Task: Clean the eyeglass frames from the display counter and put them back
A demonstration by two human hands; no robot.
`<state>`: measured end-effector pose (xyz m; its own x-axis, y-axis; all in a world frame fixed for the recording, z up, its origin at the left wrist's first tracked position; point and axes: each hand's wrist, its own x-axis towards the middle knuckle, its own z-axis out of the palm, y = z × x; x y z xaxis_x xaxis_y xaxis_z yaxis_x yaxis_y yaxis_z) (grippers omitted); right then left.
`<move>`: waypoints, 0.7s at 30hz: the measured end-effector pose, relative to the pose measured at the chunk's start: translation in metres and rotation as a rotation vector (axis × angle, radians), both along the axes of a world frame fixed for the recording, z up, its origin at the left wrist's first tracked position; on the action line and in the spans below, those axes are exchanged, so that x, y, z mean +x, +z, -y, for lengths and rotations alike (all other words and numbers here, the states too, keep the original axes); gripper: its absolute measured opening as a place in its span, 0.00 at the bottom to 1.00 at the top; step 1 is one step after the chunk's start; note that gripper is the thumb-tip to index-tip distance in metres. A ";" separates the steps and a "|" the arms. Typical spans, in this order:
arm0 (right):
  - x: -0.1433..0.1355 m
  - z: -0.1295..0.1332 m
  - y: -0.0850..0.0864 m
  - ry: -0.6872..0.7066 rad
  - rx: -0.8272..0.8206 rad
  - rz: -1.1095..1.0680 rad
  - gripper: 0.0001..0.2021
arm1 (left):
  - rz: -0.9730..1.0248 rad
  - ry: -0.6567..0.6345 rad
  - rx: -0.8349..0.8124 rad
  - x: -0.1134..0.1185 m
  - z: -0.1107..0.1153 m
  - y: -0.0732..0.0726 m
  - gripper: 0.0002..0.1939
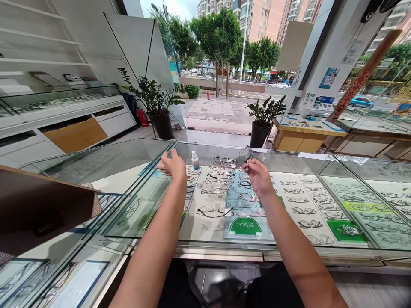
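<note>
My right hand is closed on a pair of thin-rimmed eyeglasses, held up above the glass counter with one round lens showing over the fingertips. My left hand reaches out over the counter's left part, thumb raised and apart from the loosely bent fingers; nothing shows in it. Just to the right of that hand stands a small white-capped bottle with a bluish lower part. Between the hands, several eyeglasses lie in rows, among them a dark-rimmed pair near the front.
A green-and-white MOHOE sign lies at the counter's front. More glasses fill the glass display case to the right. At the left, a dark brown panel juts over the glass. Two potted plants stand beyond the counter, before the window.
</note>
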<state>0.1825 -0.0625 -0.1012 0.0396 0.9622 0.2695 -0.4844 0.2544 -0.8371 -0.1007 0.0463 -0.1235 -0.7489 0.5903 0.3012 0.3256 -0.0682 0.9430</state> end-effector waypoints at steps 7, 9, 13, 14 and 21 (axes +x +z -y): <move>0.005 0.007 0.004 0.193 0.083 0.146 0.05 | -0.407 -0.108 0.522 0.049 0.052 0.021 0.23; 0.007 0.007 0.005 0.206 0.094 0.193 0.05 | -0.552 -0.308 0.580 0.061 0.065 0.021 0.29; 0.011 0.005 0.006 0.220 0.131 0.287 0.06 | -0.759 -0.656 0.645 0.077 0.081 0.021 0.34; 0.011 0.005 0.006 0.217 0.140 0.309 0.06 | -0.790 -0.710 0.653 0.079 0.084 0.021 0.36; 0.014 0.004 0.009 0.143 0.187 0.432 0.08 | -0.843 -0.731 0.645 0.085 0.089 0.018 0.34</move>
